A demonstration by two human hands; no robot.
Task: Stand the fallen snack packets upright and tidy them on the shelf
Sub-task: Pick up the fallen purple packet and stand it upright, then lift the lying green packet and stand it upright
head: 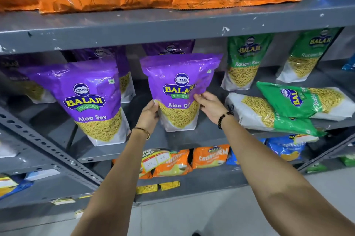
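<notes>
Hands (180, 111) gripping upright purple packet (179, 89)

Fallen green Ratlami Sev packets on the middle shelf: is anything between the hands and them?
Nothing visible lies between them. Both the left hand and right hand hold the purple Aloo Sev packet. The fallen green packets lie right of it across bare shelf.

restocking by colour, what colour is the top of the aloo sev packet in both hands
Purple, over a clear window of yellow sev; the Aloo Sev packet shows best in the head view.
</notes>
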